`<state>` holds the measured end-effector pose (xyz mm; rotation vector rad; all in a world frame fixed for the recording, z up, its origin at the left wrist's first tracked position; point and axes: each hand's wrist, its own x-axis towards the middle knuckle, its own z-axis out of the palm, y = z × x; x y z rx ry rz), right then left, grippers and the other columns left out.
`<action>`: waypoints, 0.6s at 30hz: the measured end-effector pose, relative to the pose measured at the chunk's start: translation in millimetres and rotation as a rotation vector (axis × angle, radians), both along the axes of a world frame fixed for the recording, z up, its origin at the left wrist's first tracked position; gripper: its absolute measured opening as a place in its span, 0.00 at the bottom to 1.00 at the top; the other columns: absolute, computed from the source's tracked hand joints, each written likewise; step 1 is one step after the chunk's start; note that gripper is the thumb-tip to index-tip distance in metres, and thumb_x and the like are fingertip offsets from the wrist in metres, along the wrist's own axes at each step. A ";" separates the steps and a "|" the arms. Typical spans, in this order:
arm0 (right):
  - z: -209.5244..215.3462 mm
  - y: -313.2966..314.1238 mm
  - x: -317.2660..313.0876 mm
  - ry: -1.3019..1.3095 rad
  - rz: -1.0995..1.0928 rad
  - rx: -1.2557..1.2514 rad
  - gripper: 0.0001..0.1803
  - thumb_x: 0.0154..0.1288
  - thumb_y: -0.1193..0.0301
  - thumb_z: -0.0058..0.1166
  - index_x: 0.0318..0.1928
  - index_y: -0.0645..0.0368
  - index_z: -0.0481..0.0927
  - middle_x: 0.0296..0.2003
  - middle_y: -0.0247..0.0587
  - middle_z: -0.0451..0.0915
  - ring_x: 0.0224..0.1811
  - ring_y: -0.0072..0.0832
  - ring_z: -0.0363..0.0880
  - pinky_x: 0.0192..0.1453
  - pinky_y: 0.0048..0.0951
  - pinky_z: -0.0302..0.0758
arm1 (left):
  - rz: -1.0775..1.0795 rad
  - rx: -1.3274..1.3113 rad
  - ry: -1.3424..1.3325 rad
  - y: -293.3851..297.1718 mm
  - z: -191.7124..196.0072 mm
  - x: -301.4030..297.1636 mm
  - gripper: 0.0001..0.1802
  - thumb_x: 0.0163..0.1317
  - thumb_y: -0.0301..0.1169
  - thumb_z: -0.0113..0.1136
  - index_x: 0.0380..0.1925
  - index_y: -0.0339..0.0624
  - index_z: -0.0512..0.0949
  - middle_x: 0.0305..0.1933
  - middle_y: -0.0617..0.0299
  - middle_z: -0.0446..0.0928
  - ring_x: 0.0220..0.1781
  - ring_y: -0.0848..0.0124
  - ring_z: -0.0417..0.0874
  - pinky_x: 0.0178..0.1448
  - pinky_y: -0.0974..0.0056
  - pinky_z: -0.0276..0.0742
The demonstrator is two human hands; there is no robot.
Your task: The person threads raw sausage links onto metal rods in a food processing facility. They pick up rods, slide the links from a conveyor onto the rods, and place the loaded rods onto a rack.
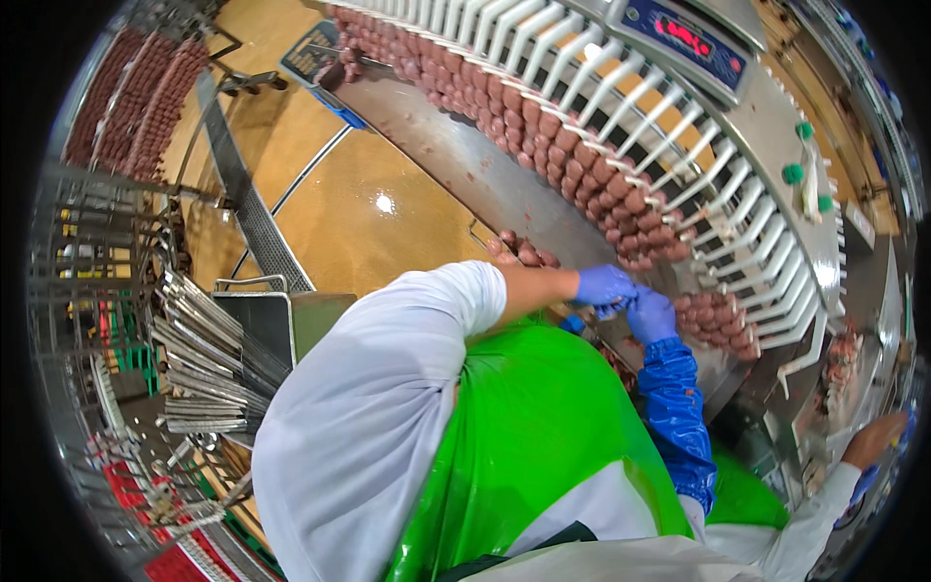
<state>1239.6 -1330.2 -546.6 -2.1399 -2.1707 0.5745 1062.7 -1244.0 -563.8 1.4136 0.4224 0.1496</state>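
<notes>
My left hand point(603, 288), in a purple glove, meets my right hand point(651, 316) in front of my green apron. The left one's fingers are curled in. Also purple-gloved, the right one comes out of a blue sleeve with its fingers bent toward the left. Both look closed at their meeting point, where whatever they hold is hidden or too small to name. Just beyond them, strings of reddish sausage links point(596, 194) hang from a curved row of white hooks point(621, 97). A shorter bunch of sausages point(713, 318) hangs right beside my right hand.
A metal trough point(417, 121) runs under the hanging links, with loose sausages point(524, 250) at its near edge. A scale display point(684, 39) stands at the back. Metal rods point(208, 359) fill a bin at left. Another person's arm point(824, 514) reaches in at lower right.
</notes>
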 end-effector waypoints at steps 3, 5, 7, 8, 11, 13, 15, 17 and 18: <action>-18.3 8.7 12.8 0.067 -0.088 0.128 0.13 0.67 0.58 0.50 0.40 0.51 0.82 0.37 0.51 0.84 0.38 0.50 0.83 0.44 0.50 0.78 | 0.065 0.042 0.116 -8.6 26.8 21.3 0.17 0.68 0.37 0.50 0.24 0.38 0.77 0.22 0.60 0.75 0.21 0.70 0.78 0.25 0.61 0.77; -42.4 17.1 28.0 -0.029 -0.103 0.158 0.14 0.67 0.57 0.50 0.42 0.50 0.82 0.37 0.48 0.84 0.38 0.49 0.84 0.43 0.49 0.79 | 0.061 0.276 0.040 -7.7 2.2 31.9 0.17 0.65 0.37 0.49 0.23 0.38 0.78 0.20 0.58 0.76 0.19 0.67 0.78 0.24 0.60 0.76; -48.5 33.7 27.3 -0.028 -0.062 0.166 0.14 0.70 0.57 0.47 0.45 0.47 0.82 0.41 0.45 0.85 0.41 0.48 0.84 0.45 0.47 0.79 | 0.086 0.394 0.025 -1.9 -42.6 39.5 0.18 0.63 0.38 0.48 0.22 0.37 0.78 0.20 0.57 0.76 0.19 0.66 0.79 0.24 0.59 0.75; -54.6 37.3 32.2 -0.091 -0.087 0.087 0.15 0.71 0.57 0.47 0.45 0.49 0.82 0.41 0.44 0.85 0.42 0.46 0.84 0.45 0.45 0.79 | 0.067 0.412 0.017 -1.9 -46.4 44.1 0.18 0.64 0.38 0.48 0.22 0.38 0.78 0.20 0.57 0.76 0.19 0.66 0.79 0.24 0.59 0.75; -85.1 62.4 46.2 -0.244 -0.081 -0.142 0.16 0.72 0.57 0.46 0.47 0.52 0.80 0.41 0.42 0.84 0.43 0.40 0.84 0.47 0.42 0.78 | 0.067 0.558 -0.078 -4.9 -60.4 49.9 0.19 0.65 0.37 0.47 0.21 0.38 0.79 0.20 0.57 0.77 0.18 0.66 0.78 0.24 0.58 0.75; -95.7 40.0 72.3 -0.219 -0.153 -0.266 0.16 0.73 0.58 0.46 0.47 0.55 0.80 0.41 0.43 0.84 0.43 0.39 0.83 0.47 0.41 0.77 | -0.021 0.678 -0.209 4.3 -45.9 48.3 0.19 0.66 0.37 0.46 0.21 0.39 0.79 0.20 0.57 0.77 0.18 0.66 0.78 0.25 0.58 0.76; -99.4 15.8 86.9 -0.100 -0.222 -0.329 0.16 0.74 0.59 0.45 0.48 0.57 0.79 0.42 0.43 0.83 0.43 0.38 0.82 0.47 0.40 0.76 | -0.079 0.599 -0.202 -0.9 42.4 34.1 0.19 0.66 0.38 0.47 0.21 0.40 0.78 0.20 0.57 0.77 0.18 0.65 0.78 0.26 0.59 0.76; -91.4 2.5 94.6 0.106 -0.303 -0.306 0.16 0.74 0.61 0.45 0.49 0.59 0.78 0.42 0.43 0.82 0.43 0.37 0.81 0.48 0.39 0.75 | -0.062 0.350 -0.092 -1.9 86.7 30.6 0.16 0.64 0.37 0.50 0.22 0.41 0.79 0.20 0.56 0.77 0.19 0.63 0.79 0.27 0.58 0.77; -90.3 -3.2 95.9 0.230 -0.344 -0.284 0.16 0.75 0.61 0.44 0.49 0.60 0.78 0.42 0.44 0.82 0.43 0.36 0.80 0.48 0.39 0.75 | -0.042 0.178 -0.014 -0.4 95.3 31.0 0.14 0.62 0.36 0.53 0.23 0.41 0.79 0.21 0.56 0.78 0.19 0.61 0.80 0.27 0.57 0.77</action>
